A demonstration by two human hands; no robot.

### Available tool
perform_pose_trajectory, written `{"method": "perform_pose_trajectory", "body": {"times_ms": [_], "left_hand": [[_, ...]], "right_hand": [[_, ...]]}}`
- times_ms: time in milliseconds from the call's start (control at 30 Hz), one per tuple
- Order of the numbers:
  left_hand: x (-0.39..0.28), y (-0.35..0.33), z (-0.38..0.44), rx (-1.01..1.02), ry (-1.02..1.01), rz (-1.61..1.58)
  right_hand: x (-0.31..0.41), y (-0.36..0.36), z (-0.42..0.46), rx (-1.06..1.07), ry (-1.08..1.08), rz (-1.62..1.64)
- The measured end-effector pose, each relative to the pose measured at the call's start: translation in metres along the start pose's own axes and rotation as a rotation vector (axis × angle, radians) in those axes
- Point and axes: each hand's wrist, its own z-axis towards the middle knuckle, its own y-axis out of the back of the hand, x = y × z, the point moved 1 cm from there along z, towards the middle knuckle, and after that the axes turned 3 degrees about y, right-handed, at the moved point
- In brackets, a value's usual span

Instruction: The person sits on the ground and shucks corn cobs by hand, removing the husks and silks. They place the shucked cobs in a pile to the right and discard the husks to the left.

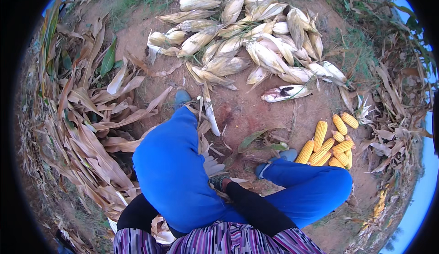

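My right hand, in a dark patterned glove, reaches between my legs beside dry husks. My thigh partly covers it, so its grip is unclear. My left hand is out of view; its black sleeve passes behind my left thigh. Ahead lies a heap of maize ears in dry husks. One ear with a dark patch rests apart on the near side of the heap. Husked yellow maize cobs are piled beyond my right knee.
Dry maize stalks and leaves lie thickly along the left. More dry leaves border the right, with further yellow cobs at lower right. My blue-trousered left leg is bent up on reddish soil. A green leaf lies near my right shoe.
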Motion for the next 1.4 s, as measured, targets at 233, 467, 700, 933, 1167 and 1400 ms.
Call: {"method": "perform_pose_trajectory", "body": {"times_ms": [233,467,700,933,1167,1400], "left_hand": [[0.017,0.0,-0.009,0.119,-0.001,0.248],[0.223,-0.038,-0.062,0.199,0.272,0.906],[0.092,-0.007,-0.178,0.114,-0.112,0.332],[-0.047,0.109,-0.22,-0.13,-0.562,0.286],[-0.163,0.26,-0.246,-0.937,-0.695,0.632],[-0.326,0.304,-0.221,-0.747,-1.162,0.591]], "right_hand": [[-0.01,0.066,-0.03,-0.312,-0.019,0.145],[-0.119,0.076,-0.028,-0.913,-0.061,0.085],[-0.086,0.07,-0.023,-0.846,0.028,-0.187],[-0.05,0.104,-0.022,-0.661,0.07,-0.198],[-0.001,0.261,-0.153,-0.959,0.417,0.661],[-0.013,0.349,-0.284,-1.199,0.617,1.431]]}}
